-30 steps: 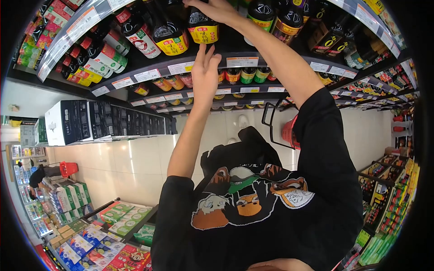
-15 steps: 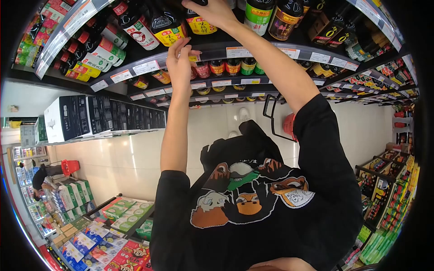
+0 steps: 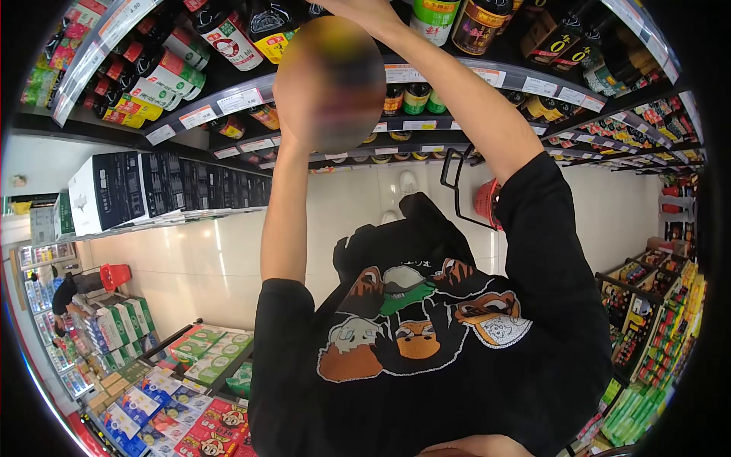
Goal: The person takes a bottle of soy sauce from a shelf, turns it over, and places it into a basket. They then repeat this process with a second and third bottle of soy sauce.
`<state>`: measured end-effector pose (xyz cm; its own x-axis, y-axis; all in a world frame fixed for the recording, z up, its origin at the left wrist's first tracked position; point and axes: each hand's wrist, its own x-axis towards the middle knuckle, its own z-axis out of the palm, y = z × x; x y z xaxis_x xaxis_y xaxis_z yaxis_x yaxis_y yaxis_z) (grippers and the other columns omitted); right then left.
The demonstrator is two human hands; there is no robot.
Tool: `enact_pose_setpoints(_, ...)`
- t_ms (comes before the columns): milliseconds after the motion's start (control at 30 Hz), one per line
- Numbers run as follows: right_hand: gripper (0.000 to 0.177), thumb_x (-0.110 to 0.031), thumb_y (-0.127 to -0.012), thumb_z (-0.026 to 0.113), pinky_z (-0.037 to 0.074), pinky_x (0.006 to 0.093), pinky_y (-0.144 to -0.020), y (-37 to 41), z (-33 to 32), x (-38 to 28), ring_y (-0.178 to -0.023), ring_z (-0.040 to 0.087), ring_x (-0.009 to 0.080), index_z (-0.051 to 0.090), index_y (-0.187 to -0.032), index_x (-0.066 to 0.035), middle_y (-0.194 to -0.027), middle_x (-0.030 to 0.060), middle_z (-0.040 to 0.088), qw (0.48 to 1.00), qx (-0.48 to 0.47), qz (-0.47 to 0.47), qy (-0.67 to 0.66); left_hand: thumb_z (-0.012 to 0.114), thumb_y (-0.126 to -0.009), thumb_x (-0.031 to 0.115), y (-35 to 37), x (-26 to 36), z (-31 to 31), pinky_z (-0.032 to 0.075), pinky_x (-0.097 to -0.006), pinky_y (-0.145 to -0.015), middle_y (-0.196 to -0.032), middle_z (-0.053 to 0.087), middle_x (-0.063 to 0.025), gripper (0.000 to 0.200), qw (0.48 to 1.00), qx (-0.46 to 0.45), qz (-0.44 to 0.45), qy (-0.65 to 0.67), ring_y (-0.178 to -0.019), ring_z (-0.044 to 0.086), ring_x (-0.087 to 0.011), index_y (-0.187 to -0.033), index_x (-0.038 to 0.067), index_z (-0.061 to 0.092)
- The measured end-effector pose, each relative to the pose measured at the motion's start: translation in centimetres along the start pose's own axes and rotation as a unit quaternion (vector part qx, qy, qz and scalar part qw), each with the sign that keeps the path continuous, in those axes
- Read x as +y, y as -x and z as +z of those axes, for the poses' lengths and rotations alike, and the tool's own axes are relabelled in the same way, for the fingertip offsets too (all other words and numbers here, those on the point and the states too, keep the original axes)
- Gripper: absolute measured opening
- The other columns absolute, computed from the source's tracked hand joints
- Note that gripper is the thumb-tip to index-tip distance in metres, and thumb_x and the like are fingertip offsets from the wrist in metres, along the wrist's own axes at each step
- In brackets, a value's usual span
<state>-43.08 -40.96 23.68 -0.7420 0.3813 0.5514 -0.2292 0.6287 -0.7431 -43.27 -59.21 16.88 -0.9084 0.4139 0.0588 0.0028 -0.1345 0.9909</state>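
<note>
My left hand (image 3: pixel 298 95) is raised at the front of the upper shelf (image 3: pixel 259 85). A round blurred patch covers its fingers and whatever is there, so its grip cannot be made out. My right hand (image 3: pixel 354 7) reaches over the shelf at the top edge of the view, its fingers mostly cut off or hidden. Left of the patch stands a dark bottle with a yellow label (image 3: pixel 272 44), beside a dark bottle with a white and red label (image 3: pixel 230 44). A green-labelled bottle (image 3: pixel 434 19) stands right of my right hand.
Lower shelves (image 3: pixel 419 125) hold small jars. A red basket (image 3: pixel 486 204) with a black handle is near my right side. Stacked dark boxes (image 3: pixel 164 186) are at the left. Another person (image 3: pixel 72 293) is at the far left near a red basket (image 3: pixel 115 277). Packaged goods (image 3: pixel 164 404) fill the lower left.
The view has shifted slightly. The blurred patch now covers my left fingers and the yellow-labelled bottle that was under my right hand. My right hand sits higher, further out of frame.
</note>
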Motion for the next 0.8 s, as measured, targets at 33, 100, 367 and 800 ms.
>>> enact_pose_setpoints(33,0.065,-0.037,-0.086,0.074,0.048,0.0438,-0.1,0.1,0.1,0.1,-0.119,0.061,0.0393,0.053,-0.131,0.005,-0.124,0.027,0.062,1.0,0.0,0.002,-0.001,0.057,-0.098,0.012,0.0,0.0,-0.1,0.049,-0.0269,-0.062,-0.132,0.064,-0.014,0.04,1.0,0.0,-0.002,-0.001,-0.093,0.071,-0.0189,-0.134,-0.007,0.054)
enact_pose_setpoints(100,0.065,-0.037,-0.086,0.074,0.048,0.0438,-0.101,0.2,0.0,-0.1,-0.12,0.06,0.0397,0.053,-0.131,0.005,-0.124,0.0264,0.062,1.0,-0.002,0.004,0.007,0.056,-0.098,0.012,-0.1,-0.1,-0.1,0.05,-0.0272,-0.064,-0.132,0.064,-0.0143,0.04,1.0,-0.004,-0.001,0.003,-0.093,0.071,-0.0193,-0.134,-0.007,0.053)
enact_pose_setpoints(367,0.071,-0.043,-0.087,0.075,0.047,0.0433,-0.103,1.3,-0.9,-0.8,-0.121,0.059,0.0407,0.053,-0.134,0.005,-0.127,0.0278,0.061,1.0,0.005,-0.019,0.015,0.052,-0.099,0.008,1.4,-0.4,-0.3,0.053,-0.0274,-0.066,-0.132,0.063,-0.0159,0.037,0.999,0.01,0.046,0.015,-0.1,0.07,-0.0216,-0.134,-0.007,0.051)
enact_pose_setpoints(800,0.026,-0.009,-0.098,0.063,0.047,0.0316,-0.101,21.3,-4.1,-0.9,-0.113,0.065,0.0196,0.065,-0.124,-0.003,-0.121,0.0095,0.07,0.996,0.065,0.04,-0.056,0.047,-0.104,0.001,10.0,-10.3,0.4,0.054,-0.0273,-0.072,-0.12,0.06,-0.0165,0.024,0.974,0.016,0.226,-0.02,-0.094,0.065,-0.0176,-0.128,-0.002,0.043)
